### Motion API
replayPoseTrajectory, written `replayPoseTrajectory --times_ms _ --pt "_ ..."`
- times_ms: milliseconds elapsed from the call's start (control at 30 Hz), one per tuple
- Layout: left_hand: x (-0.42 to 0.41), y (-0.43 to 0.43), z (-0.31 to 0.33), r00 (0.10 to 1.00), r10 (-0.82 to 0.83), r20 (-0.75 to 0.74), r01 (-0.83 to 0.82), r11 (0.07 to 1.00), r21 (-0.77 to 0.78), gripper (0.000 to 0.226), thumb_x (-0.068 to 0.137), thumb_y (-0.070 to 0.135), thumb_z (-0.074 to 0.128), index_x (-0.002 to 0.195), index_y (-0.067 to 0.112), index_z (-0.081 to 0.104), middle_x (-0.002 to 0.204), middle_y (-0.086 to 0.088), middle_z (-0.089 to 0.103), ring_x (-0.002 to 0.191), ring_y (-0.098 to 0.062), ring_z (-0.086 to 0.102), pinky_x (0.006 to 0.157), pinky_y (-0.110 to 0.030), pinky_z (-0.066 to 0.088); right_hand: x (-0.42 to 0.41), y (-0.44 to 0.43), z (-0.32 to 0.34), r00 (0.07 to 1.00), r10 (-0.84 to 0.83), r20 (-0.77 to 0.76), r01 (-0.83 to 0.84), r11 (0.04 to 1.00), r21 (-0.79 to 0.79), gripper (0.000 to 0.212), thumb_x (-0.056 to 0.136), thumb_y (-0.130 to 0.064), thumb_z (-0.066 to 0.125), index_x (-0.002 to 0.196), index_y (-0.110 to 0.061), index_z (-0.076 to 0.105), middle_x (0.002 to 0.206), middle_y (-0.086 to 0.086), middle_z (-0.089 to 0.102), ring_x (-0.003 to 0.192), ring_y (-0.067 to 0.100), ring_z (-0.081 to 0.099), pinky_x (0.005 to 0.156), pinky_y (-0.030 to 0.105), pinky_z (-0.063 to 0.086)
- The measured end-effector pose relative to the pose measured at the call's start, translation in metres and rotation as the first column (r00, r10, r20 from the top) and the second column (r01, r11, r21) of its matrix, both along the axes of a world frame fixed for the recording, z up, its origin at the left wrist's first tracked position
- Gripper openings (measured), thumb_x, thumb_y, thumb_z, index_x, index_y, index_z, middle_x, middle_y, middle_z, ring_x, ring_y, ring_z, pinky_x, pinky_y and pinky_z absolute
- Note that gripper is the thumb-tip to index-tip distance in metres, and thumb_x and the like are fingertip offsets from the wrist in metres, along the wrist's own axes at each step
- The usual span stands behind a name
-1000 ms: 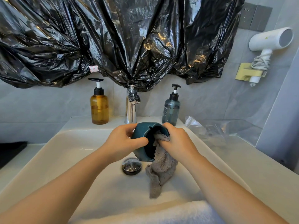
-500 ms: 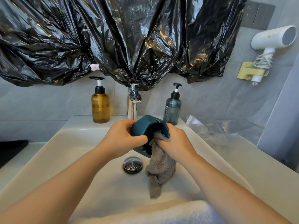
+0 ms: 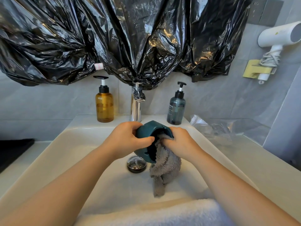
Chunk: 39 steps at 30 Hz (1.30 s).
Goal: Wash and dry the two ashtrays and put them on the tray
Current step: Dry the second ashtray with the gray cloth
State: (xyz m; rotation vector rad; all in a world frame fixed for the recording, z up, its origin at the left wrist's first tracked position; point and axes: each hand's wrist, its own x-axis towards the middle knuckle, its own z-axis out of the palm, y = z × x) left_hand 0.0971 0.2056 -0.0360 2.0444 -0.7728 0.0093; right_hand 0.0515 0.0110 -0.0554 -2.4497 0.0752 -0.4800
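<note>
The person stands at the sink (image 3: 53, 154) and holds one ashtray (image 3: 146, 132), a dark teal one, in the air above the middle of the basin, just over the drain (image 3: 136, 164) and in front of the faucet (image 3: 136, 108). It is tipped on its side, with the opening turned toward the right hand (image 3: 182, 142). I think this is so that the hand can reach inside.

The left hand (image 3: 128, 139) clamps the ashtray, with fingers curled round the outer wall and the thumb across the rim, which steadies it against the rubbing. The right hand has its fingers pushed into the bowl and closed on a grey cloth (image 3: 164, 170). The rest of the cloth hangs down toward the basin floor. No water runs from the faucet, so to me this looks like wiping the inside dry. Holding it over the basin lets any drops fall there and not on the counter.

A white towel (image 3: 162, 212) lies over the near edge of the sink. Two pump bottles stand at the back edge, the amber bottle (image 3: 104, 105) left of the faucet and the grey-blue bottle (image 3: 176, 108) right of it.

I see no second ashtray and no certain tray. A dark flat thing (image 3: 14, 152) lies at the counter's left edge, but I cannot tell what it is.
</note>
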Motion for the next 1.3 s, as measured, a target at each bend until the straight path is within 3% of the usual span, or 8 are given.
replayPoseTrajectory --times_ms 300,400,500,700,867,1033,1200,1300 --pt "-0.003 -0.006 -0.005 0.994 0.108 -0.021 -0.109 0.992 -0.061 0.046 0.072 0.04 0.079 0.108 0.02 0.061 0.096 0.007 0.069 0.084 -0.007 0.065 0.063 -0.015 0.049 0.003 -0.005 -0.003 0.998 -0.055 -0.003 0.055 0.985 0.162 0.023 0.09 -0.016 0.057 0.072 -0.031 0.057 0.076 -0.005 0.063 0.076 0.014 0.057 0.062 0.022 0.042" --pt "-0.004 -0.007 -0.006 0.995 0.096 0.023 -0.094 0.993 -0.07 0.039 0.073 0.034 0.078 0.106 0.02 0.063 0.093 0.007 0.069 0.084 -0.01 0.067 0.068 -0.02 0.056 0.003 -0.004 -0.007 0.998 -0.064 -0.023 0.066 0.992 0.108 0.009 0.085 -0.022 0.065 0.086 -0.03 0.061 0.081 -0.008 0.065 0.081 0.015 0.06 0.063 0.021 0.044" --pt "-0.003 -0.002 -0.001 0.995 0.049 0.09 -0.052 0.998 0.033 0.041 0.065 0.039 0.077 0.102 0.025 0.064 0.087 0.007 0.07 0.079 -0.012 0.067 0.07 -0.03 0.059 -0.002 -0.002 -0.004 0.996 -0.088 0.018 0.089 0.995 -0.04 0.039 0.08 -0.028 0.071 0.117 -0.027 0.056 0.097 -0.003 0.068 0.09 0.018 0.063 0.076 0.033 0.052" --pt "0.0 0.001 -0.003 0.998 0.061 0.03 -0.06 0.997 -0.042 0.038 0.068 0.041 0.079 0.1 0.025 0.064 0.089 0.007 0.071 0.083 -0.012 0.068 0.074 -0.032 0.06 -0.003 0.004 -0.001 0.997 -0.03 0.066 0.035 0.996 -0.078 0.029 0.087 -0.016 0.06 0.115 -0.023 0.062 0.105 -0.003 0.068 0.094 0.017 0.062 0.074 0.027 0.047" --pt "0.001 0.0 -0.005 1.0 -0.004 -0.009 0.004 0.999 0.043 0.079 0.056 0.049 0.083 0.125 0.03 0.052 0.109 0.007 0.065 0.093 -0.011 0.065 0.082 -0.033 0.058 0.0 -0.001 -0.003 0.996 -0.085 0.042 0.082 0.994 0.071 0.018 0.092 -0.02 0.057 0.108 -0.018 0.064 0.094 -0.003 0.064 0.086 0.015 0.058 0.063 0.021 0.042" --pt "0.001 -0.002 -0.006 1.0 -0.009 0.014 0.011 0.994 -0.111 0.056 0.073 0.038 0.077 0.123 0.025 0.057 0.104 0.004 0.068 0.092 -0.013 0.066 0.077 -0.028 0.058 0.001 0.0 -0.006 0.997 -0.075 0.006 0.075 0.996 0.056 0.014 0.085 -0.023 0.061 0.099 -0.02 0.063 0.088 -0.003 0.067 0.084 0.018 0.061 0.065 0.024 0.047" --pt "-0.004 0.0 -0.001 0.996 -0.086 0.03 0.087 0.996 -0.022 0.022 0.076 0.041 0.072 0.093 0.046 0.059 0.1 0.008 0.067 0.095 -0.011 0.065 0.083 -0.036 0.058 -0.005 0.011 0.001 0.996 -0.016 0.088 0.033 0.98 -0.196 0.04 0.084 -0.021 0.063 0.123 -0.025 0.055 0.106 0.0 0.069 0.095 0.023 0.063 0.074 0.034 0.051" --pt "-0.001 0.001 -0.005 0.997 -0.053 -0.063 0.051 0.998 -0.036 0.033 0.081 0.042 0.07 0.11 0.042 0.055 0.106 0.006 0.064 0.099 -0.012 0.063 0.08 -0.028 0.057 -0.005 0.01 0.0 0.996 -0.005 0.089 0.018 0.99 -0.14 0.029 0.087 -0.016 0.06 0.116 -0.023 0.063 0.104 -0.002 0.068 0.094 0.019 0.062 0.072 0.027 0.046"
